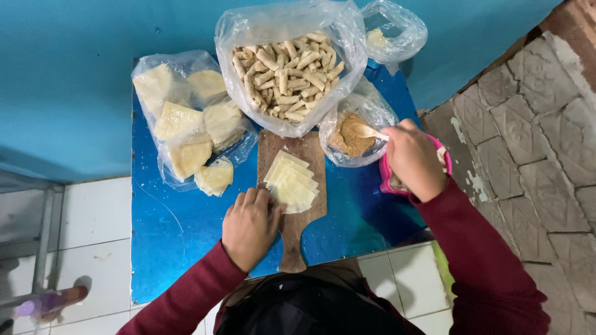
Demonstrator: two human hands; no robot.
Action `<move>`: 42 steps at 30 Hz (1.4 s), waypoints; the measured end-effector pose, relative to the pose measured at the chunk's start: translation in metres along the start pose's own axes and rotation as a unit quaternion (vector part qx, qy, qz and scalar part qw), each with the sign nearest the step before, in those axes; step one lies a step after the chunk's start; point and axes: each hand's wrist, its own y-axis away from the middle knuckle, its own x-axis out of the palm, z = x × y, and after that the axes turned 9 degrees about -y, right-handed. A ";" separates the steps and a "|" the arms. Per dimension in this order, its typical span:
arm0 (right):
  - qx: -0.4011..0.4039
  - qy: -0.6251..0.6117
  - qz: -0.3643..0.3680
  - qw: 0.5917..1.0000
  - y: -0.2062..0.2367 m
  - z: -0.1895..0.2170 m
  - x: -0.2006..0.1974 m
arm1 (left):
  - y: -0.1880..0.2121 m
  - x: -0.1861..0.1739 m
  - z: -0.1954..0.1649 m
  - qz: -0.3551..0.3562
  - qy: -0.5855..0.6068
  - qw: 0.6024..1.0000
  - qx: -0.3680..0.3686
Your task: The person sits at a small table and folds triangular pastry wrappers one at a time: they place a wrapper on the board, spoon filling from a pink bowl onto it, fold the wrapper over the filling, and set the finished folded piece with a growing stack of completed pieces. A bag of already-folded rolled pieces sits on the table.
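Bags [288,68] crowd the far worktop [174,229], leaving open room only along its near left beside the board [293,229].

The left hand [249,227] presses pastry sheets [290,182] on a wooden board [302,214]; the right hand [412,159] dips a spoon [367,131] into filling [351,138].

Even, soft daylight; sharp focus centrally. Faint glare on blue table [186,229] and bags [347,37]. Edges bend; shadows weak.

Blue table [180,236] carries wooden board [297,205], plastic bags of wrappers [186,118], rolls [285,68], filling [354,133], pink bowl [386,177].
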 end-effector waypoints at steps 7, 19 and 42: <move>0.008 -0.096 0.013 0.995 -0.012 -0.019 0.000 | -0.002 0.006 -0.008 0.034 0.008 0.999 -0.019; 0.142 -0.188 0.063 0.970 -0.010 -0.041 -0.001 | -0.002 0.006 -0.002 -0.022 0.102 0.994 -0.029; -0.340 -0.022 0.044 0.939 0.053 0.103 0.030 | 0.001 0.004 0.011 -0.041 0.248 0.967 -0.035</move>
